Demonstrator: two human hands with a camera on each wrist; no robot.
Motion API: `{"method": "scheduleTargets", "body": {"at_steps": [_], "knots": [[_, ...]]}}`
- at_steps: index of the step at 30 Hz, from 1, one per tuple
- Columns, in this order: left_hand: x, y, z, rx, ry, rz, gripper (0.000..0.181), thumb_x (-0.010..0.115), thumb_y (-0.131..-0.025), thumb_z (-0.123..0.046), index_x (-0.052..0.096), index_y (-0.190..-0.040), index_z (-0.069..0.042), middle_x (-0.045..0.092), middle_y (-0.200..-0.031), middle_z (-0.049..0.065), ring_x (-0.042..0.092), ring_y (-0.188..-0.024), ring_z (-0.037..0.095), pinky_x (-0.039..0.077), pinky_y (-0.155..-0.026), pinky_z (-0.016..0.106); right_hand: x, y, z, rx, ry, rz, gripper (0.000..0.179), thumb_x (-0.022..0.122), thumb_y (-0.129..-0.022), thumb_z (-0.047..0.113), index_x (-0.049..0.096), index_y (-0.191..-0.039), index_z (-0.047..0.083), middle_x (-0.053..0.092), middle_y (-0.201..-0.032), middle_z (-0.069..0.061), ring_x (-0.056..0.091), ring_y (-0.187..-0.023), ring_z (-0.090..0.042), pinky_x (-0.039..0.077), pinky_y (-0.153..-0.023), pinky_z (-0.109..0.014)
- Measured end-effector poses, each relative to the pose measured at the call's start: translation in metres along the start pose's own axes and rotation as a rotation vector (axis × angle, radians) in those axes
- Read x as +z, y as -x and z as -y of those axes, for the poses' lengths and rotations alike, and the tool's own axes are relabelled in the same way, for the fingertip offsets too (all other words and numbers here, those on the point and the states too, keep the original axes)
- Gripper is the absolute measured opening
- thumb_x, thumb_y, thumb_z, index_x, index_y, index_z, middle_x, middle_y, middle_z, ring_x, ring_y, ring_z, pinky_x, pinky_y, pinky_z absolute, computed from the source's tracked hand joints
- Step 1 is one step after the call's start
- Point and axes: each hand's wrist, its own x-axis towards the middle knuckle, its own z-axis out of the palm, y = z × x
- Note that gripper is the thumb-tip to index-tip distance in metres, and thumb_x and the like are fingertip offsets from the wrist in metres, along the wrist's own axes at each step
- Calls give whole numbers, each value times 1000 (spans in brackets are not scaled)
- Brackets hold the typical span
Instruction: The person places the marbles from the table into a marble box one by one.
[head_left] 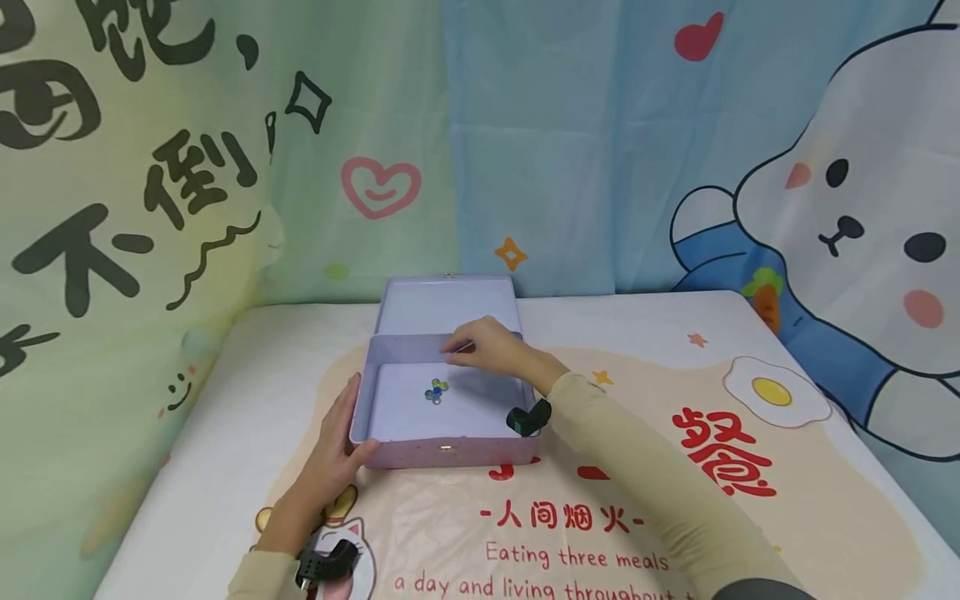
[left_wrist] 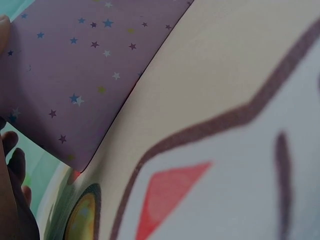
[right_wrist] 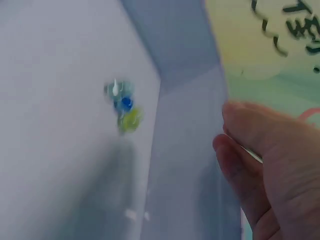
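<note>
A lilac metal box (head_left: pixel 450 452) stands on the table with its lid (head_left: pixel 448 304) raised at the back. Several small glass marbles (head_left: pixel 435 392), green, blue and clear, lie clustered on the box floor. My left hand (head_left: pixel 333 442) grips the box's front left corner, thumb on the front and fingers along the left side. In the left wrist view, the star-printed box wall (left_wrist: pixel 90 65) fills the upper left. Over the back right of the box hovers my right hand (head_left: pixel 491 346). Its thumb and fingertips (right_wrist: pixel 232 112) come close together, and nothing shows between them.
A printed cloth (head_left: pixel 645 367) with red characters, English words and a fried egg covers the table. Behind it hangs a curtain (head_left: pixel 540 150) with hearts and a white bunny. Dark camera straps (head_left: pixel 528 418) sit on both wrists.
</note>
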Motion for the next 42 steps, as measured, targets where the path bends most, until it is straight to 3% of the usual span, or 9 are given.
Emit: {"method": "scheduleTargets", "body": {"at_steps": [8,17,30,36,42], "knots": [[-3,-2,-3,4,14,-4,91,62,-85,-40,10,-154,-12,14,-158,17,12,-144,42,11,-107,70,-14,13,7,-51,-65,-52,23,69,-87,17,73,-108,7,72,-105,-4,66,-95,-12,54,-82,-21],[0,0,-2,-6,27,2,91,64,-84,-31,9,-154,-14,13,-159,16,12,-144,41,11,-106,71,-28,42,6,-101,-97,-160,21,70,-86,18,74,-106,13,73,-102,-1,67,-94,-10,54,-82,-23],[0,1,-4,-16,28,10,92,65,-84,-31,8,-154,-15,12,-159,15,11,-144,43,11,-106,71,-48,107,-5,60,-102,-286,28,70,-86,18,71,-113,13,70,-112,-3,67,-101,-17,55,-84,-33],[1,1,-2,-3,23,6,92,65,-83,-31,9,-154,-15,12,-159,16,11,-144,42,11,-106,71,-39,141,-17,131,-92,-279,36,70,-86,21,66,-122,14,67,-119,-5,65,-107,-23,54,-86,-37],[-2,0,-1,-3,16,27,91,63,-86,-38,7,-154,-15,10,-159,17,9,-145,39,11,-106,71,-25,172,-29,181,-70,-313,35,72,-84,18,67,-119,14,69,-114,-5,67,-103,-25,54,-85,-36]]}}
